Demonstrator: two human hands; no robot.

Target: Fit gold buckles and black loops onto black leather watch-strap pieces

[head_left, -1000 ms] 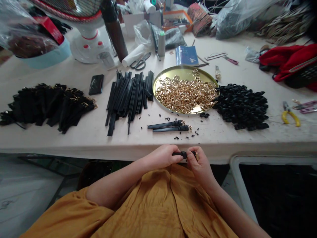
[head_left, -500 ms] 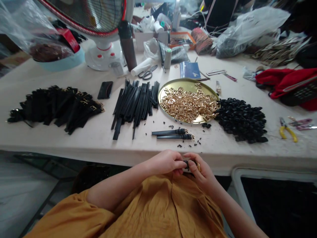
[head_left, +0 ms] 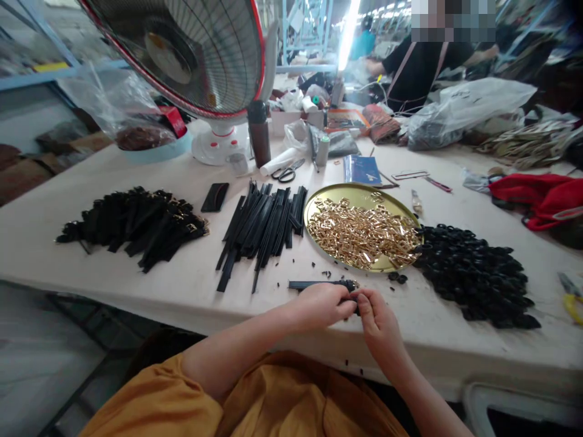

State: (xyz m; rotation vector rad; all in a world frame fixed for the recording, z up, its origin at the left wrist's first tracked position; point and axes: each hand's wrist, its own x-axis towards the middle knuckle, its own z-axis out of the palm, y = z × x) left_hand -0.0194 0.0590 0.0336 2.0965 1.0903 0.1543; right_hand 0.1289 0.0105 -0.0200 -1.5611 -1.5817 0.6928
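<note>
My left hand [head_left: 324, 305] and my right hand [head_left: 379, 315] meet over the near edge of the table [head_left: 191, 285], fingers pinched together on a black strap piece that is mostly hidden between them. Just beyond my fingers lies a finished black strap with a gold buckle [head_left: 321, 284]. A round gold tray [head_left: 350, 195] heaped with gold buckles stands behind it. Plain black straps [head_left: 262, 224] lie in a bundle to the left, and a heap of small black loops [head_left: 473, 273] lies to the right.
A pile of buckled black straps [head_left: 136, 221] lies far left. A standing fan [head_left: 200, 54], a dark bottle [head_left: 259, 136], scissors [head_left: 286, 173], a blue booklet [head_left: 362, 170] and red cloth [head_left: 537, 197] crowd the back. Another person works at the far side.
My hands have moved from my lap up onto the table edge beside the finished straps. The camera has tilted upward, showing more of the fan and the room.
</note>
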